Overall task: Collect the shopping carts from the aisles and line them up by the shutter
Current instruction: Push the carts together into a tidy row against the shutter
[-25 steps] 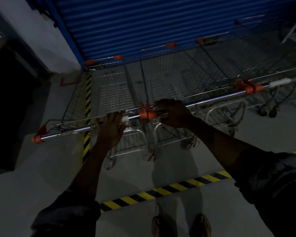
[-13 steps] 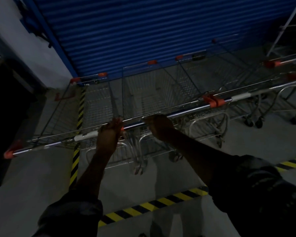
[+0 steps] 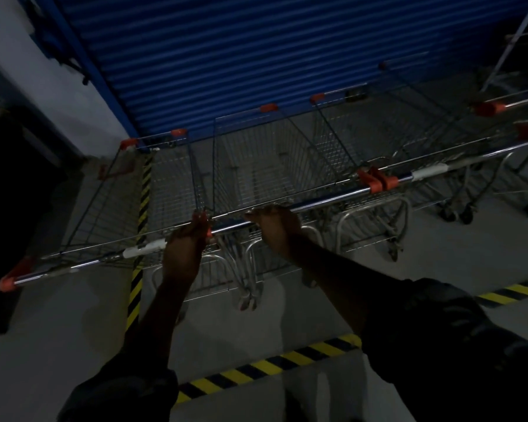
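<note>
Three carts, plus more at R, parked nose-on to the shutter; both hands on adjoining bars.
Shutter (image 3: 256, 56): blue, down, spans the back. Carts: left cart (image 3: 165, 190), mid cart (image 3: 256, 166), third cart (image 3: 333, 138) side by side, fronts near shutter foot; further carts (image 3: 500, 166) to R, partly cut off. Bars: left bar (image 3: 89, 263) and mid bar (image 3: 326, 201) run approx. end to end. L hand (image 3: 185, 248): curled round left bar; since 1 s ago it has slid R past the white label (image 3: 144, 248) up against the orange end cap (image 3: 209, 232). R hand (image 3: 276, 226): wrapped on mid bar, now a little apart from the cap. Judged: pair nearly square w/ row; a last nudge probably remains.
</note>
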A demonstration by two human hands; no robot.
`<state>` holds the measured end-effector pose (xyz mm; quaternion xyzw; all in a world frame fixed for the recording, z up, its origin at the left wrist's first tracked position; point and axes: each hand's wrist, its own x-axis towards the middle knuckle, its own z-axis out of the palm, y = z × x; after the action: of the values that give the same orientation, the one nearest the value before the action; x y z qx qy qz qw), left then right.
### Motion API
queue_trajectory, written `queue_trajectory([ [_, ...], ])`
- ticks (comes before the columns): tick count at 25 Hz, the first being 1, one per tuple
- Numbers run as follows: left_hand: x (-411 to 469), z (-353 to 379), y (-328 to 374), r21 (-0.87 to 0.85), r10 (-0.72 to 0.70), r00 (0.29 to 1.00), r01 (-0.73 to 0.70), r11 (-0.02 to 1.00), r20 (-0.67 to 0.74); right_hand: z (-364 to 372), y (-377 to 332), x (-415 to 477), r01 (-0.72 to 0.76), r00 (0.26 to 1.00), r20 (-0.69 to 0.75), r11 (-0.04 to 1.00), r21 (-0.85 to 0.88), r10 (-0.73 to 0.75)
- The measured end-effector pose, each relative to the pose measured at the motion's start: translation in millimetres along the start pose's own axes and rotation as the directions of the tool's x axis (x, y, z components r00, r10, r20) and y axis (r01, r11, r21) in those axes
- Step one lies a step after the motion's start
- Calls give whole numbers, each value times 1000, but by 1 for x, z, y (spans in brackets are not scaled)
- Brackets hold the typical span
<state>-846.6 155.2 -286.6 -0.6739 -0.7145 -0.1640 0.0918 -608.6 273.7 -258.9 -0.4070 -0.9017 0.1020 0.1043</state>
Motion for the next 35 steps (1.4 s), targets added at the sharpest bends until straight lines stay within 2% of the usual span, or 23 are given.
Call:
queue_trajectory([
  [1,-1,-1,1,-29,24,1000,-23,999,11,-1,-2,-3,29,1000,-6,1000,-1,-29],
  [4,4,-3,19,94,-37,999,37,995,-5,-12,15,-10,40,998,47,999,20,-41],
  [7,19,5,67,116,2,1000,-1,993,-15,-28,58,-25,99,982,-167,994,50,-89],
  [8,29,7,91,78,48,998,-45,996,-38,-35,79,-32,101,970,-224,995,13,-95],
  [12,82,22,214,-137,150,983,-164,977,-107,-77,167,-65,7,959,-283,998,-58,-23],
  [16,114,49,333,-193,179,973,-206,959,-149,-115,261,-108,-59,970,-241,995,-81,38],
  [20,133,70,435,-234,144,986,-159,959,-79,-142,351,-156,-116,977,-193,987,-110,94],
  [22,138,77,475,-208,171,985,-173,963,-29,-155,387,-174,-124,981,-161,988,-95,108],
  [28,189,103,547,-153,222,974,-225,962,-34,-177,479,-181,-179,973,-157,981,-68,167],
  [32,243,131,586,-192,241,968,-249,949,-64,-192,541,-167,-192,966,-189,978,-79,174],
  [35,274,151,622,-179,236,971,-236,955,-23,-209,589,-156,-192,960,-229,975,-110,163],
])
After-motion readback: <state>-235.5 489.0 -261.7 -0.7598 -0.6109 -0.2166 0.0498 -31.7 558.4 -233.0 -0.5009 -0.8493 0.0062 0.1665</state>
